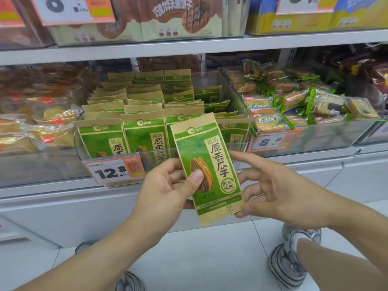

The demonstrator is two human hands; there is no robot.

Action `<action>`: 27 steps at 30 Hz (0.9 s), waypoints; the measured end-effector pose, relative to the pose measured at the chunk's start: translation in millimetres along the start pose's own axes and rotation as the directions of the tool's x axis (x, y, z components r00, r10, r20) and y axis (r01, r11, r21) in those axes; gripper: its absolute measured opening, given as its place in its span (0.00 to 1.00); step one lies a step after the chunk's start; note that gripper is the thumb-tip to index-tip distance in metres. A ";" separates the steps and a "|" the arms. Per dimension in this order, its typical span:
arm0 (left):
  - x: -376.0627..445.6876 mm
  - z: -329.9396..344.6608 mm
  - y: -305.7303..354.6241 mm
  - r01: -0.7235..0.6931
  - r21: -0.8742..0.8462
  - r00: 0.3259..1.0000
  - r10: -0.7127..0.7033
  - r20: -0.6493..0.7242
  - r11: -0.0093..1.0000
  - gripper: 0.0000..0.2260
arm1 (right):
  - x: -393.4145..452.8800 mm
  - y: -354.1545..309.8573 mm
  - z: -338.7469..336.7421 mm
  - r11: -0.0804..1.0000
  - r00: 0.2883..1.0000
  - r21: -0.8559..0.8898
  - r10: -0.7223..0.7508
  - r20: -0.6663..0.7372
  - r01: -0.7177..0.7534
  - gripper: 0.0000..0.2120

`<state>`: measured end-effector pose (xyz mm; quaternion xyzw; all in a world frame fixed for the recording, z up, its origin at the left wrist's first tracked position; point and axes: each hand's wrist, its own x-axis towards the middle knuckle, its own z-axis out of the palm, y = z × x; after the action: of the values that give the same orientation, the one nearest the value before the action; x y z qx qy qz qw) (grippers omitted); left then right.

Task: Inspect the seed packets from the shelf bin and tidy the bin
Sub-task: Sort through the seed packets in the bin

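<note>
A green and tan seed packet (206, 164) with a sunflower seed picture is held upright in front of the shelf. My left hand (168, 187) grips its left edge, thumb pressed on the front. My right hand (279, 192) touches the packet's right edge and bottom right corner with thumb and fingertips, fingers loosely spread. Behind it, a clear plastic shelf bin (130, 156) holds several rows of identical seed packets (142, 114) standing upright, the rows on its right side lower and leaning.
A price tag reading 12.8 (114, 170) hangs on the bin front. Clear bins of wrapped biscuits (294, 106) sit to the right, bagged pastries (42, 122) to the left. A shelf of boxed snacks (178, 19) runs above. My shoes (291, 257) stand on the white tile floor.
</note>
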<state>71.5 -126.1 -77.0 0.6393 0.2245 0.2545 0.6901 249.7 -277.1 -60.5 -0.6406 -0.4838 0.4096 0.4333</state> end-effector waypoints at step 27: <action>-9.0 19.1 11.9 -0.172 0.138 0.984 0.164 0.063 0.975 0.08 | 7.3 2.9 23.6 0.995 0.998 0.082 -0.047 -0.043 0.050 0.23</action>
<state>75.9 -145.9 -63.8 0.7099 0.1696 0.2788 0.6241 229.7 -266.7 -70.8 -0.6184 -0.4728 0.4053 0.4793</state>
